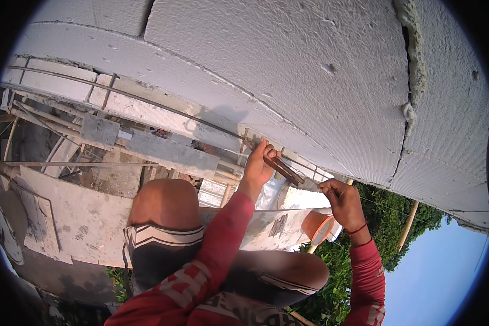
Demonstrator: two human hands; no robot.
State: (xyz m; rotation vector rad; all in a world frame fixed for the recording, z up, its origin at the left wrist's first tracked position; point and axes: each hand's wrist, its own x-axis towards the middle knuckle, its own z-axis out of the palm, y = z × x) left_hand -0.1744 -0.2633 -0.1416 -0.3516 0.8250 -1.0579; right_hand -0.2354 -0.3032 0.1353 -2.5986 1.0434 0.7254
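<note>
Brown, long, thin, metal-looking tool (pixel 288 171) seems stiff, maybe heavy; best held at both ends. Left hand (pixel 259 167) grips one; right hand (pixel 343 202) pinches the other.

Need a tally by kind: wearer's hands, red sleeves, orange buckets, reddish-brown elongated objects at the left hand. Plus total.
Hands (left hand, right hand): 2
Red sleeves (left sleeve, right sleeve): 2
Orange bucket: 1
Reddish-brown elongated object: 1
Total: 6

Brown tool (pixel 289 173) partly hidden by left hand (pixel 258 167)
</note>
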